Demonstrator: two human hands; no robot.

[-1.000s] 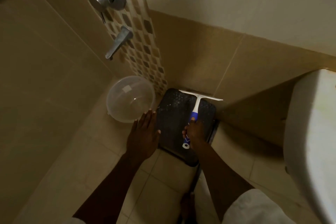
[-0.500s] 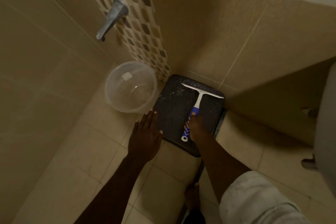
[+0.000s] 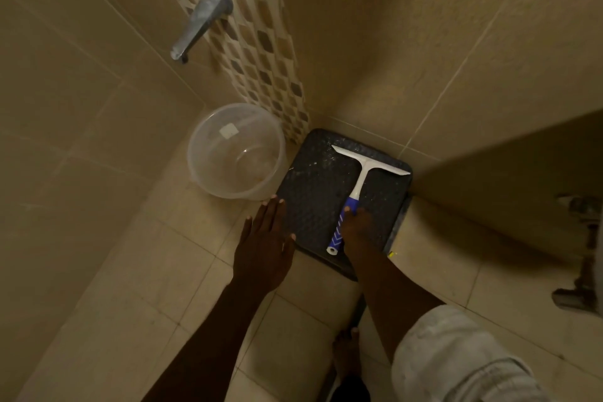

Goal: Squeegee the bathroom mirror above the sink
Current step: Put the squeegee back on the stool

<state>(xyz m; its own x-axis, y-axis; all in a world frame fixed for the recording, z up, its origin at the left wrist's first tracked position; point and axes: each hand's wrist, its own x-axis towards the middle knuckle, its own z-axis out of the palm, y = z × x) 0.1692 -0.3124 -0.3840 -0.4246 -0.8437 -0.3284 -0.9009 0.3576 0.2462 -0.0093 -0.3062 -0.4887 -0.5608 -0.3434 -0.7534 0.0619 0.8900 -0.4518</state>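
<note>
Tiled wall (image 3: 81,81) at far left, with a metal tap (image 3: 200,21) sticking out and angled down. Below it, a clear plastic bucket (image 3: 236,152) standing upright on the floor (image 3: 137,271), just beside the left edge of a dark mat (image 3: 313,192) tucked into the corner. Left hand (image 3: 264,248) flat, fingers spread and holding nothing, hovering at the mat's left edge. Squeegee (image 3: 354,194) lying flat on the mat, long axis running from near edge to far edge, white blade at the far right corner, blue handle pointing back toward the person. Right hand (image 3: 359,227) resting on the handle, fingers curled over it; grip not fully visible. Bare floor open toward the right.
</note>
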